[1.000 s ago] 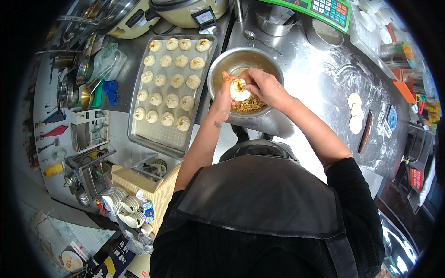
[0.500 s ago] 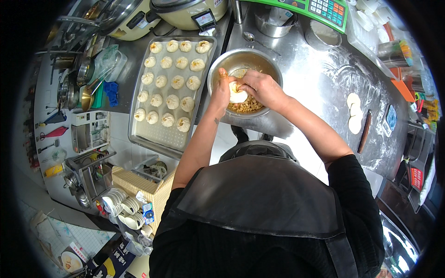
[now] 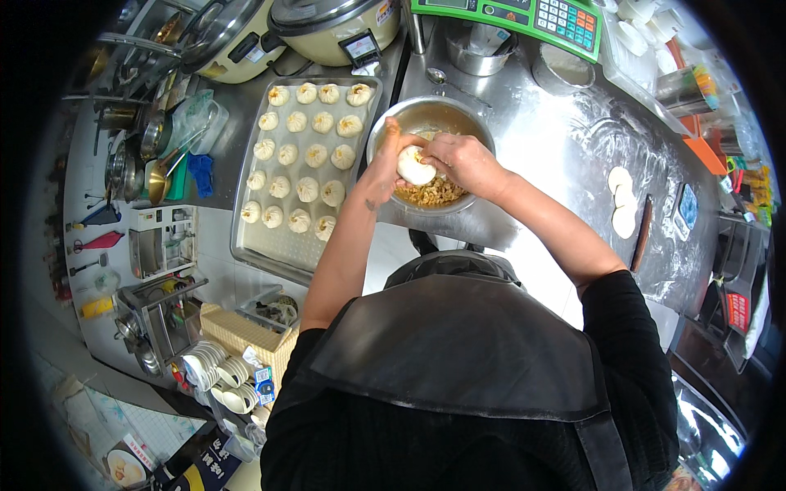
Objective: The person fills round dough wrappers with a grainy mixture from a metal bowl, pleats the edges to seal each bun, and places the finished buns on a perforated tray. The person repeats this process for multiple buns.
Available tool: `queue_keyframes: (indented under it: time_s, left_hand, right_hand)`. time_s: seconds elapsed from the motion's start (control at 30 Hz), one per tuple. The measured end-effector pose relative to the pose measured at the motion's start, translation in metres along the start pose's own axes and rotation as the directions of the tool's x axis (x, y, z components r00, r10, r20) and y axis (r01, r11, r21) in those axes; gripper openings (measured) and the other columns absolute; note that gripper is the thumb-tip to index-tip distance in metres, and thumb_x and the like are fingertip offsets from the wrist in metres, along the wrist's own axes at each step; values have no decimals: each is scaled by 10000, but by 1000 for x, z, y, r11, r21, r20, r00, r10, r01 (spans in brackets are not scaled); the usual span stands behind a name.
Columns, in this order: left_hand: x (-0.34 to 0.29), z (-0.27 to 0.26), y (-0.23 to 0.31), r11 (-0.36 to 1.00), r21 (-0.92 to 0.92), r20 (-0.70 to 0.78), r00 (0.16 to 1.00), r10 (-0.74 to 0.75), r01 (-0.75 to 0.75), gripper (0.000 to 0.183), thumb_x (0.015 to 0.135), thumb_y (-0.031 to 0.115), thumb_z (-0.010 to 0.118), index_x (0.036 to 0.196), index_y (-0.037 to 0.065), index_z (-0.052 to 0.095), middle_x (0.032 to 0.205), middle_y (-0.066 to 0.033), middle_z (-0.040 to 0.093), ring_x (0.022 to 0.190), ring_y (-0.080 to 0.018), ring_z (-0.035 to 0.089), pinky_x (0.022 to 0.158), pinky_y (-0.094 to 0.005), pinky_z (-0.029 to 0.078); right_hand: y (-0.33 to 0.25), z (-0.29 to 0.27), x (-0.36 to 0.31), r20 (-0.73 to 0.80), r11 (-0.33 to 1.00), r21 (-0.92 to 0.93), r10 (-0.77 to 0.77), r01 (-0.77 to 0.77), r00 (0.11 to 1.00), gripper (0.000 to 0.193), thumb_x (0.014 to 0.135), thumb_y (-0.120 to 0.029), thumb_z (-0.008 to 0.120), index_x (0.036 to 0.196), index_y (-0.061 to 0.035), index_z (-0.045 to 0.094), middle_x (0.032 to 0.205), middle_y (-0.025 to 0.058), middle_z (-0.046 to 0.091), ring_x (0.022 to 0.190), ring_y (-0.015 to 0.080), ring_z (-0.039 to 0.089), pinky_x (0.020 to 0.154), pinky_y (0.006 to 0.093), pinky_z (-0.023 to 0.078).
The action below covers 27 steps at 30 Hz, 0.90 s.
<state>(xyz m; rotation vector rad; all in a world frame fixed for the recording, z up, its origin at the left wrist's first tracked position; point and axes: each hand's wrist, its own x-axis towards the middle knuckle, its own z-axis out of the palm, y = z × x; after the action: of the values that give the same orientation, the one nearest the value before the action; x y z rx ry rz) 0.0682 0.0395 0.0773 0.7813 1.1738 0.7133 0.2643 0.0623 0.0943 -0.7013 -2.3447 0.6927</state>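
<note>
Over a steel bowl (image 3: 477, 120) of chopped brown filling (image 3: 434, 193), I hold a white bun (image 3: 416, 167). My left hand (image 3: 387, 160) cups it from the side, fingers curled round it and thumb raised. The fingertips of my right hand (image 3: 468, 164) pinch the dough at its upper edge, where some orange-brown filling shows. To the left lies a perforated metal tray (image 3: 274, 250) bearing rows of pleated buns (image 3: 307, 190).
On the floured steel counter at the right lie round dough wrappers (image 3: 623, 203), a rolling pin (image 3: 643, 232) and a small blue-topped device (image 3: 686, 211). Behind the bowl are a spoon (image 3: 438, 76), a pot (image 3: 475, 60), a flour tub (image 3: 563, 69) and a green scale (image 3: 524, 16). Cookers (image 3: 332, 33) stand behind the tray.
The bun looks rounder and more of its side shows as my hands turn it. My left wrist has shifted slightly left. The whole view has tilted a little.
</note>
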Motion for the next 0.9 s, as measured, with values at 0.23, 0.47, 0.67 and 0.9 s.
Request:
queue_keyframes:
  time_s: [0.23,0.47,0.67,0.9]
  left_hand:
    - [12,-8,-2,995,80,-103,992,69,-61,1000,900,834,135,1131,4,644,922,-65,669,796,-100,607,665,-247,483]
    - [8,-15,11,994,-95,-2,999,-49,49,1064,879,845,163,1199,-85,572,1057,-153,668,942,-197,673,770,-352,587]
    - [7,-30,16,996,-48,189,980,-60,70,1058,858,862,153,1201,-57,550,956,-102,667,788,-162,691,528,-288,586]
    - [9,-35,-13,943,-308,-62,992,114,-128,900,896,840,204,1155,77,607,897,-41,666,632,-91,591,428,-224,412]
  right_hand:
    - [-9,-1,12,-113,999,31,-9,13,994,147,801,-42,725,917,-5,642,856,139,646,778,342,655,698,418,536]
    - [-12,6,20,-47,999,-26,-19,18,999,166,840,-71,666,992,-13,635,904,151,658,819,389,655,709,463,531]
    - [-17,15,27,-69,1000,-4,20,-20,997,164,847,-87,666,990,-11,640,879,170,657,819,392,656,712,465,531]
    - [-12,31,32,-184,989,-89,102,-120,978,132,845,-92,715,928,-14,648,826,166,647,757,366,657,648,437,534]
